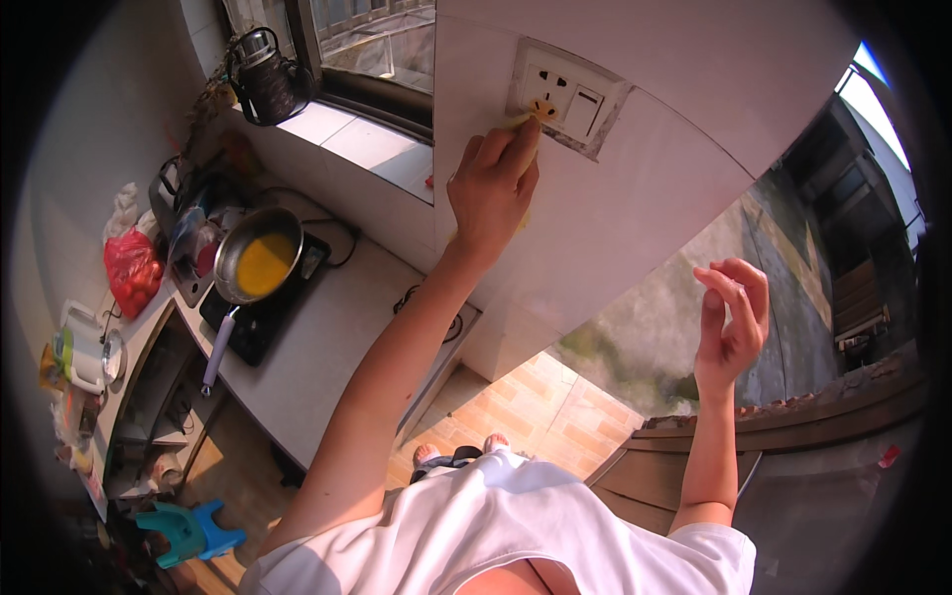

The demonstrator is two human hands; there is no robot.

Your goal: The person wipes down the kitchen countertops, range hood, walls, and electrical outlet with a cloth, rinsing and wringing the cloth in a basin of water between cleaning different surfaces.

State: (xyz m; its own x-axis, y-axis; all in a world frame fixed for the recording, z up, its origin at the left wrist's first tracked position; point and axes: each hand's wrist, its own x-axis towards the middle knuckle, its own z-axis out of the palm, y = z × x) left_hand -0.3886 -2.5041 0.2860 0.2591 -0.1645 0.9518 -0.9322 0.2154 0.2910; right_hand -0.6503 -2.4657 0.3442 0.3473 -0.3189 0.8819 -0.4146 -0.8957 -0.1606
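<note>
My left hand [494, 186] is raised to the tiled wall and grips a thin yellow cloth [529, 152], which shows past the fingers and below the wrist. The fingertips press it at the lower left edge of a white wall socket [569, 100] with a switch beside its holes. A yellowish patch lies over the lower socket holes; whether it is cloth or a stain I cannot tell. Grime lines the socket's frame. My right hand [732, 316] is held up in the air at the right, its fingers curled loosely and apart, with nothing in it.
At the left, a frying pan [260, 256] with yellow contents sits on a black induction cooker [260, 335] on the counter [335, 320]. A dark jug [271, 82] stands on the windowsill [357, 141]. A red plastic bag [134, 271] lies farther left. Blue stools [190, 532] stand below.
</note>
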